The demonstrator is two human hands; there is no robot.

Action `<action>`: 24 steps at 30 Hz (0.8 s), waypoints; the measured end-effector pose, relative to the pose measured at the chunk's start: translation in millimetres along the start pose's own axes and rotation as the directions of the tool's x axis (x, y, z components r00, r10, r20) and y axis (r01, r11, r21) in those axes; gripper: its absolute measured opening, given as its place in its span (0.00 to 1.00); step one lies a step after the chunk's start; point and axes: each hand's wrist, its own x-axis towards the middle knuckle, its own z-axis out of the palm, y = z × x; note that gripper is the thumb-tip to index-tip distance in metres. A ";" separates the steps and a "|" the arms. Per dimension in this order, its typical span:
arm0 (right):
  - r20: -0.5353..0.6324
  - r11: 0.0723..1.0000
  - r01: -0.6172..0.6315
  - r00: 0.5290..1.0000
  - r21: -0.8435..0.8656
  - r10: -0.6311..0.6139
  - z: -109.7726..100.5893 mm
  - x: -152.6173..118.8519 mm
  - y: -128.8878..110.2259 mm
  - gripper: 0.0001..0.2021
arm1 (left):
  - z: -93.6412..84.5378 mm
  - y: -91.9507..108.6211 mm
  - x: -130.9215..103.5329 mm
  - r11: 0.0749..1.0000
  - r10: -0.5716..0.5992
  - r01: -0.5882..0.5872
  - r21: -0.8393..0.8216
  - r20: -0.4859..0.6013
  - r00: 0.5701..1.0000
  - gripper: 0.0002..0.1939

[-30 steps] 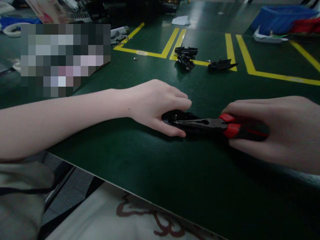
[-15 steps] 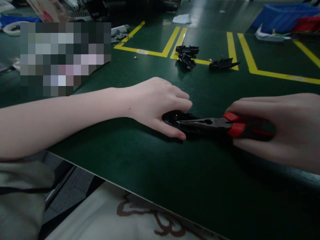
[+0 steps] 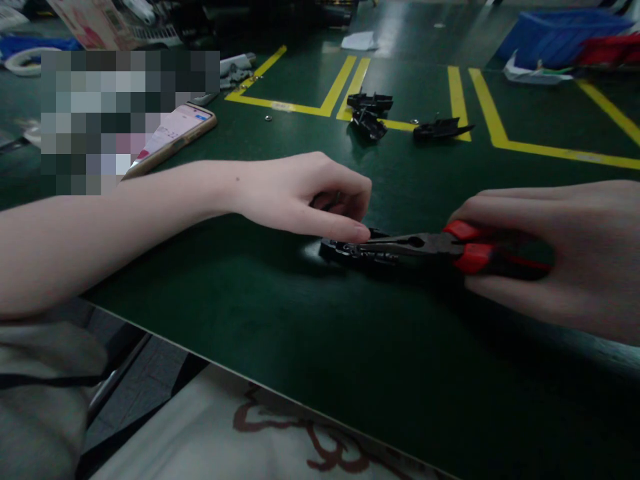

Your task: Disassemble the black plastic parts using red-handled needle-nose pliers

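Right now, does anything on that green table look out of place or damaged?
Nothing looks spilled or plainly broken. Slightly untidy, perhaps: two black parts lie bunched together by the yellow tape, and a small metal piece sits loose on the table, away from them.

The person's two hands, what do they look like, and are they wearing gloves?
No gloves: the left hand and the right hand are both bare, with four fingers and a thumb each, though some fingers are hidden. The left forearm has no sleeve where it shows, and a tiny round spot sits near its wrist. No watch or bracelet shows.
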 end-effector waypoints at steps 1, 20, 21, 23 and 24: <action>0.000 1.000 0.000 1.000 0.007 0.000 -0.1 0.1 -0.2 0.09 | -0.1 -0.3 -0.2 0.999 -0.012 0.011 -0.030 -0.003 1.000 0.15; 0.043 0.991 -0.101 0.994 0.088 0.097 -1.9 -1.8 1.9 0.09 | -3.8 -11.4 -0.2 0.994 -0.029 0.032 -0.108 0.025 0.999 0.15; 0.048 0.990 -0.107 0.993 0.096 0.103 -1.7 -1.4 1.3 0.09 | -3.4 -11.8 -0.1 0.994 -0.021 0.023 -0.106 0.022 1.000 0.14; 0.052 0.987 -0.115 0.993 0.116 0.110 -1.2 -0.8 0.3 0.09 | -2.6 -12.3 0.4 0.994 -0.015 0.016 -0.106 0.015 1.000 0.14; 0.054 0.985 -0.119 0.992 0.124 0.113 -0.8 -0.5 0.0 0.09 | -2.4 -12.4 0.7 0.994 -0.014 0.015 -0.106 0.011 1.000 0.14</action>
